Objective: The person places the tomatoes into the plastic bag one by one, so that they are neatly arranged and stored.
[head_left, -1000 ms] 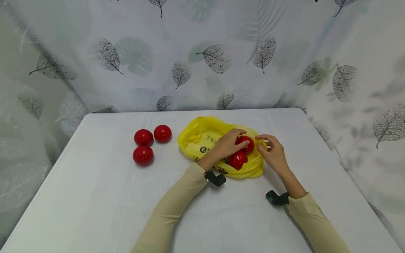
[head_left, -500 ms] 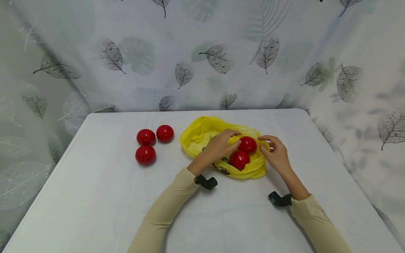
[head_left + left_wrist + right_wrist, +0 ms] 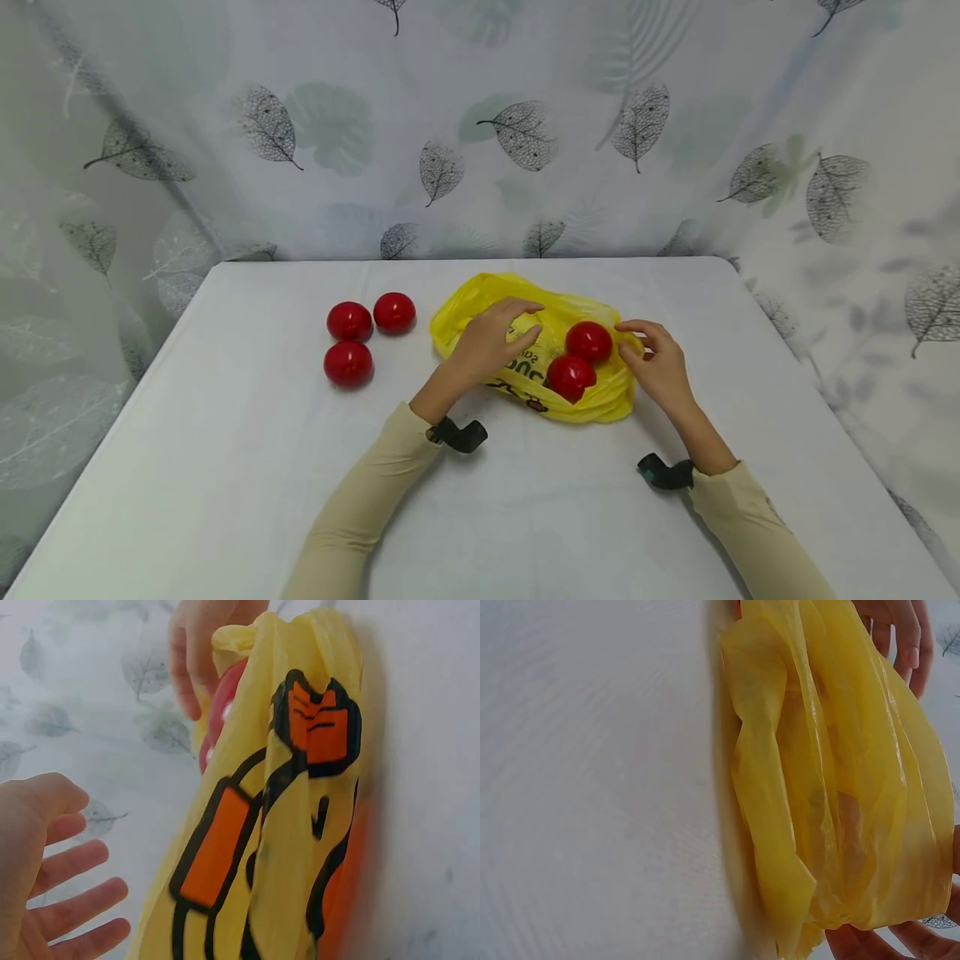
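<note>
A yellow plastic bag [image 3: 558,310] with printed lettering lies on the table, its mouth spread open. Inside its right part sit two glossy red round fruits, tomato-like, one [image 3: 588,342] behind the other [image 3: 571,377]. My left hand [image 3: 486,343] hovers over the bag's left part, fingers spread and holding nothing; in the left wrist view that hand [image 3: 45,862] is apart from the bag. My right hand [image 3: 660,371] pinches the bag's right rim between thumb and fingers. In the right wrist view the bag [image 3: 855,765] hides part of those fingers [image 3: 922,941].
To the left of the bag, three similar red fruits stand grouped on the white table [image 3: 225,467]: one at the back [image 3: 394,313], one beside it [image 3: 349,322] and one in front [image 3: 348,364]. A leaf-patterned curtain [image 3: 337,200] hangs behind the table.
My left hand has drawn back leftward from the two fruits in the bag, leaving them uncovered. The right hand stays at the bag's rim.
</note>
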Demonstrator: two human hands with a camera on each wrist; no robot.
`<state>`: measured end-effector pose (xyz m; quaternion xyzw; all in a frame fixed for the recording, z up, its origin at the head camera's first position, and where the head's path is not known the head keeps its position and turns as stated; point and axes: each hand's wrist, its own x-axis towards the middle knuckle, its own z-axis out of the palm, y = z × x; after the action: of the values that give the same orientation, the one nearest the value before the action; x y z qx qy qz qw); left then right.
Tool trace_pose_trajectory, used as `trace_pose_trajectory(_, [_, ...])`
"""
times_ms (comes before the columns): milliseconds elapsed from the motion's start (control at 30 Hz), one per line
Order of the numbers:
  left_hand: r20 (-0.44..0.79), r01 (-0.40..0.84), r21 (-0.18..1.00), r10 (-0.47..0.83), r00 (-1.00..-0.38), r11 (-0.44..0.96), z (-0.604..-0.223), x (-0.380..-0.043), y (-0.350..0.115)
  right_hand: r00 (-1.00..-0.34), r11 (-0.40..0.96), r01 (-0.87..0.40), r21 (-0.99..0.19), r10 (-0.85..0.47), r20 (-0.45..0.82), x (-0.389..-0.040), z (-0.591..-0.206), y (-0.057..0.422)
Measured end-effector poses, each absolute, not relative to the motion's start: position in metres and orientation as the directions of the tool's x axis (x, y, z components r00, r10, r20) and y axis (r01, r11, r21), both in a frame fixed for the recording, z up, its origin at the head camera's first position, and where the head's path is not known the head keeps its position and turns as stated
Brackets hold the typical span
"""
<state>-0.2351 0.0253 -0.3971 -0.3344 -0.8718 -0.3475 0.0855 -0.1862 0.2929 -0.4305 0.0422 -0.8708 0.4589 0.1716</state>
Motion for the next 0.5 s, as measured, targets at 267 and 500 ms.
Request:
trace_pose_trajectory(267, [0.465,0.648,0.518,0.452,-0.761,0.559,-0.389,-0.23,-0.003,-0.938,0.578,-0.227,-0.784,0.086,0.335,-0.185,-0.429,0.292])
trace_pose_trajectory(500, [0.489,0.635,0.482,0.416,-0.767,0.604,-0.389,-0.22,-0.035,-0.941,0.584,-0.217,-0.782,0.087,0.327,-0.185,-0.428,0.29])
